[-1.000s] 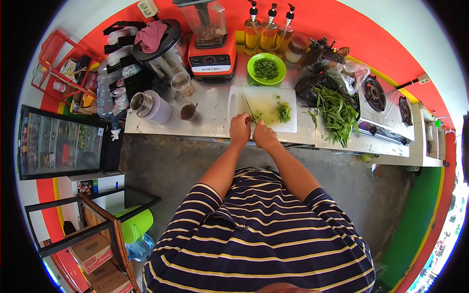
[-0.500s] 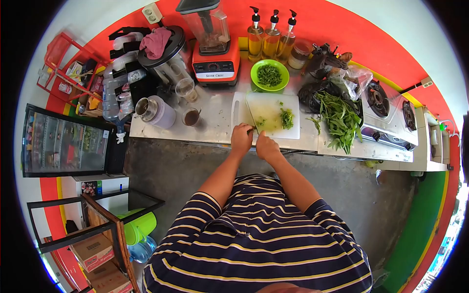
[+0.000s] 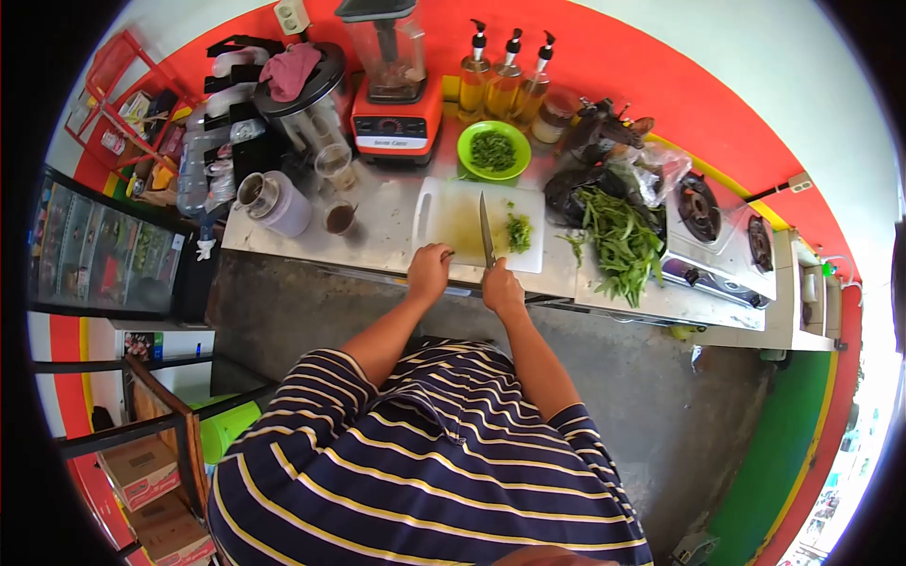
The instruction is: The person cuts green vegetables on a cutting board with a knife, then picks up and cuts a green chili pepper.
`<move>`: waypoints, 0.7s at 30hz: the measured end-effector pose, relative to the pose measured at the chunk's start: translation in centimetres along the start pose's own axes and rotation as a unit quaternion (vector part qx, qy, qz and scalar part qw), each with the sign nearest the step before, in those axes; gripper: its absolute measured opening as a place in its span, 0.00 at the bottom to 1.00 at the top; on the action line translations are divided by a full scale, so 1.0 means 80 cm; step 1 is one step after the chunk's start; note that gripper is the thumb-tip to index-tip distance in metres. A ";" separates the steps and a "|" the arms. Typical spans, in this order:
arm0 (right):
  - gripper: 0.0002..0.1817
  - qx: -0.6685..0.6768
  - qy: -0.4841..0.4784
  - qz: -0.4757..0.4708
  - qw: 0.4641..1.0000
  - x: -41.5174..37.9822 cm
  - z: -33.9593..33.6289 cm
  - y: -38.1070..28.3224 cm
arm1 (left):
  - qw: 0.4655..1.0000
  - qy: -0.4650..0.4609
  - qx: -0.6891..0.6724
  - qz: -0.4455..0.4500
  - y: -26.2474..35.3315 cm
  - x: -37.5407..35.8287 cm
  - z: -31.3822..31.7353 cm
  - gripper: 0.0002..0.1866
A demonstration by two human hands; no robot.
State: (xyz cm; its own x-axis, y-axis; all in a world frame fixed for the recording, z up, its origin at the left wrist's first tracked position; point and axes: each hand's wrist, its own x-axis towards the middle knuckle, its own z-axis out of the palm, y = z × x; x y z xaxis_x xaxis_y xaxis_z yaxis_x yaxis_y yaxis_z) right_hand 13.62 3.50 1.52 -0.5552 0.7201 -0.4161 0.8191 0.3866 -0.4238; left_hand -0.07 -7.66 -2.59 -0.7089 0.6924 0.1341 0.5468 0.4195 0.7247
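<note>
My right hand [image 3: 503, 289] is wrapped round the handle of a kitchen knife [image 3: 487, 229], whose blade points away from me over the white cutting board [image 3: 427, 223]. Just right of the blade lies a small heap of chopped greens [image 3: 517, 234]. My left hand [image 3: 429, 273] is at the board's near left corner, fingers closed in a pinch; a small dark bit shows at the fingertips, too small to name. Behind the board sits a lime-green bowl [image 3: 466, 158] with chopped greens in it.
Leafy stems [image 3: 623, 243] spill from a black bag right of the board, beside a gas stove [image 3: 722, 259]. To the left stand a cup of brown liquid [image 3: 340, 219], a clear cup [image 3: 335, 166] and a metal-topped jug [image 3: 274, 204]. A red blender [image 3: 396, 123] and pump bottles [image 3: 503, 85] stand behind.
My hands have moved apart. The knife has shifted right across the board, close to the chopped heap, and my left hand has drawn back to the near left corner. The view has shifted slightly.
</note>
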 end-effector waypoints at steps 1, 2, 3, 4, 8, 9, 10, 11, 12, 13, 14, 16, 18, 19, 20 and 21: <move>0.21 0.001 0.008 0.012 1.000 -0.002 -0.009 0.011 | 1.000 0.007 0.007 0.002 0.002 -0.003 0.000 0.07; 0.21 0.002 0.015 0.024 1.000 -0.004 -0.017 0.021 | 1.000 0.013 0.014 0.004 0.003 -0.002 0.000 0.07; 0.21 0.001 0.023 0.028 0.999 -0.002 -0.021 0.032 | 1.000 0.013 0.008 0.010 0.006 0.001 0.002 0.07; 0.21 0.007 0.030 0.018 0.999 -0.001 -0.024 0.041 | 1.000 0.008 0.022 0.004 0.008 0.004 0.003 0.07; 0.20 0.044 0.044 -0.062 0.996 0.011 -0.024 0.068 | 0.999 -0.014 0.037 0.009 0.016 0.023 0.019 0.06; 0.19 0.059 0.065 -0.081 0.993 0.009 -0.029 0.063 | 0.999 -0.012 0.036 0.011 0.021 0.030 0.023 0.06; 0.19 0.060 0.067 -0.081 0.993 0.009 -0.034 0.058 | 0.998 -0.021 0.033 0.049 0.025 0.037 0.027 0.06; 0.20 0.057 0.063 -0.102 0.991 0.009 -0.039 0.054 | 0.995 -0.032 0.032 0.086 0.028 0.042 0.031 0.06; 0.21 0.054 0.057 -0.121 0.990 0.006 -0.043 0.047 | 0.995 -0.036 0.034 0.087 0.031 0.048 0.036 0.06; 0.21 0.058 0.055 -0.119 0.990 0.004 -0.045 0.039 | 0.995 -0.051 0.026 0.076 0.035 0.053 0.041 0.06; 0.20 0.038 0.063 -0.103 0.992 0.004 -0.048 0.029 | 0.996 -0.065 0.017 0.065 0.038 0.057 0.044 0.06; 0.19 0.018 0.071 -0.090 0.993 0.012 -0.048 0.017 | 0.996 -0.070 0.021 0.058 0.040 0.061 0.047 0.06; 0.19 -0.016 0.055 -0.083 0.995 0.016 -0.045 0.008 | 0.995 -0.084 0.038 0.031 0.042 0.061 0.045 0.06; 0.19 -0.016 0.054 -0.086 0.995 0.016 -0.041 0.004 | 0.995 -0.082 0.040 0.029 0.043 0.061 0.044 0.06; 0.19 -0.024 0.040 -0.073 0.996 0.015 -0.035 0.001 | 0.996 -0.075 0.046 0.024 0.045 0.061 0.042 0.06; 0.18 -0.032 0.026 -0.059 0.997 0.012 -0.029 -0.004 | 0.996 -0.070 0.053 0.019 0.048 0.060 0.038 0.06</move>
State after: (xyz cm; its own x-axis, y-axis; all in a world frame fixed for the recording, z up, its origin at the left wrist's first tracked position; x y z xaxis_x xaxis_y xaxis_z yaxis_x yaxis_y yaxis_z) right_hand 13.14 5.39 3.15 -0.6414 0.6955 -0.3238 0.7569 0.5047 -0.4152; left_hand 0.03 -0.94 -1.22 -0.6212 0.7814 0.0594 0.6214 0.4449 0.6450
